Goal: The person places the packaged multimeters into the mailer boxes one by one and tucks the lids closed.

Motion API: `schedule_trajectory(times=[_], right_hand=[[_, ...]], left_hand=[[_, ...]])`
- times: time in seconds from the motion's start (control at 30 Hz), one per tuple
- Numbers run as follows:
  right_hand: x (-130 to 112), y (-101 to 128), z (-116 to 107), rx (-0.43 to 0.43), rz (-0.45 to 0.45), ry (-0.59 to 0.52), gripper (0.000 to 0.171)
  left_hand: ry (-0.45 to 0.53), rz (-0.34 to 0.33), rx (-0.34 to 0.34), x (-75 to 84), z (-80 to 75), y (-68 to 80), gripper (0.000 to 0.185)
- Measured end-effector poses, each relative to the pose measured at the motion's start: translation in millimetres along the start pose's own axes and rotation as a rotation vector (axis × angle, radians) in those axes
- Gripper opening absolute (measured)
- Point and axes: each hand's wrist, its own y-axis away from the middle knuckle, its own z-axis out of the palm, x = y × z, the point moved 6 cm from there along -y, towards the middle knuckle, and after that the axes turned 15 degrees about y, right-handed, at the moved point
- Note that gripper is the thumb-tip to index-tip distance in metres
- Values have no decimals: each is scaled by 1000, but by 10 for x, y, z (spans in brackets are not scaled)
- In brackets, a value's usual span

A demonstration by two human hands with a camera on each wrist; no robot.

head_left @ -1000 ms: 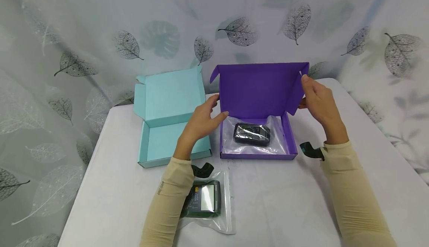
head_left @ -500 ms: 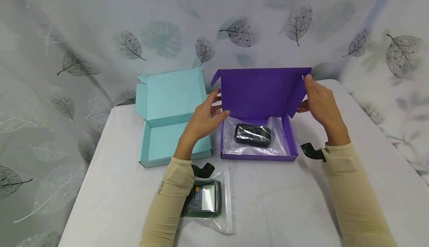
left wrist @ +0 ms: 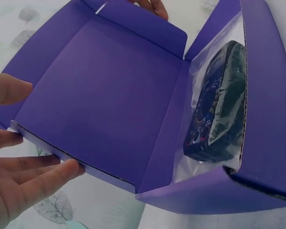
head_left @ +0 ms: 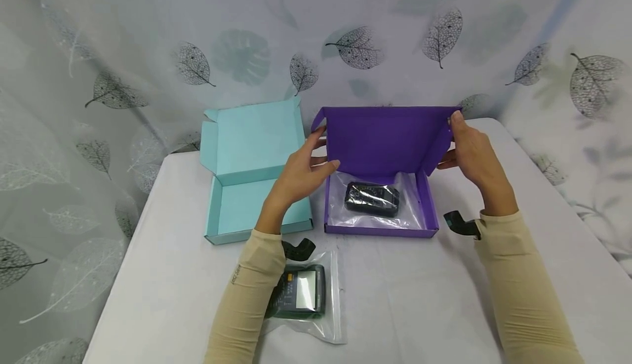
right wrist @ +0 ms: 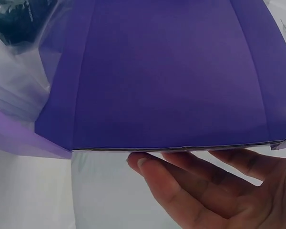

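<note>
Head view shows a purple box [head_left: 381, 210] at the middle of the white table [head_left: 424, 298], its lid [head_left: 382, 139] raised and tipped toward the person, with a bagged dark device [head_left: 371, 198] lying in the tray. The left hand [head_left: 301, 172] touches the lid's left edge with fingers spread and nearly straight; the left wrist view shows fingertips [left wrist: 62, 169] against that cut edge, not curled round it. The right hand [head_left: 474, 153] holds the lid's right flap, thumb at the top corner and fingers [right wrist: 181, 183] behind the panel. The box looks like thin corrugated card: light, stiff along its panels, soft at the creases and easily dented, so the side edges near the flaps seem the best hold. Left of it stands an open teal box [head_left: 252, 188]; nearer lies another bagged meter [head_left: 301, 293], whose plastic probably slides easily.
</note>
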Motion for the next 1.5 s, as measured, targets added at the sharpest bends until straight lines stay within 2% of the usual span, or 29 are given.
schedule_trajectory(times=[0.23,0.4,0.63,0.7,0.87,1.0,1.27,1.4,1.5], right_hand=[[-25,14,-24,-23,18,-11,92],[-77,20,-46,-29,3,-14,91],[-138,45,-48,-51,-13,50,93],[-131,46,-37,-90,0,46,94],[-66,72,-24,-260,28,7,87],[-34,100,-28,-348,43,-26,79],[-60,188,-72,-413,52,-25,76],[-93,243,-109,-429,52,-27,76],[-115,263,-135,-433,54,-36,75]], left_hand=[[-49,12,-3,41,-10,8,83],[-46,3,-15,47,-15,10,85],[-61,-6,-14,53,-45,12,84],[-52,0,-16,58,-45,8,83],[-58,17,-8,80,-51,8,76],[-96,-19,-2,99,-68,37,70],[-166,-91,22,105,-105,57,60],[-109,-118,73,100,-149,76,58],[-53,-110,126,112,-184,78,57]])
